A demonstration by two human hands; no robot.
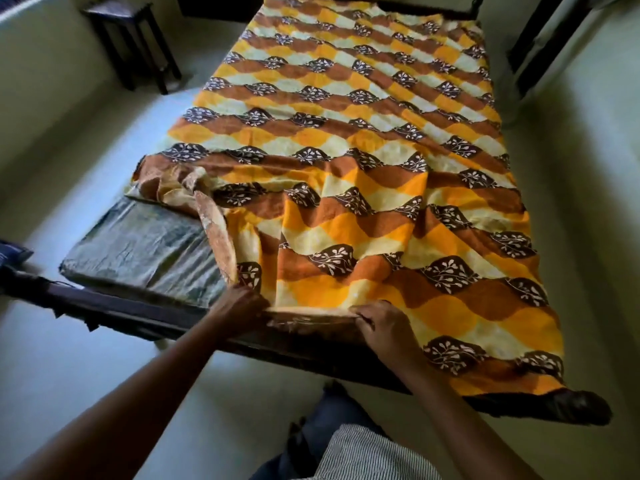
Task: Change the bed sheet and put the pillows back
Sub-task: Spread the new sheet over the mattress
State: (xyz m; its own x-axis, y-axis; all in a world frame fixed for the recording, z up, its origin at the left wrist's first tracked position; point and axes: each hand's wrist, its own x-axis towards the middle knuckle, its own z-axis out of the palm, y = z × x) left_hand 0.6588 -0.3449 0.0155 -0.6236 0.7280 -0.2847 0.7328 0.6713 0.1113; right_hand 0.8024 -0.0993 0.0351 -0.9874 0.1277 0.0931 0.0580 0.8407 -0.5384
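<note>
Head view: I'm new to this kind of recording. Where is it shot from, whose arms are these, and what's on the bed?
No machine here: a person wears one wide-angle camera on the head, looking down at their own arms. The left hand and right hand each grip the near hem of an orange, brown and cream bed sheet spread over the bed. The grey mattress shows bare at the near left corner, with the sheet bunched beside it. A dark stool stands far left. No pillows are in view.

One camera sits on the person's head. It looks forward and down along the orange, brown and cream bed sheet (363, 168), from close by its near end.
</note>
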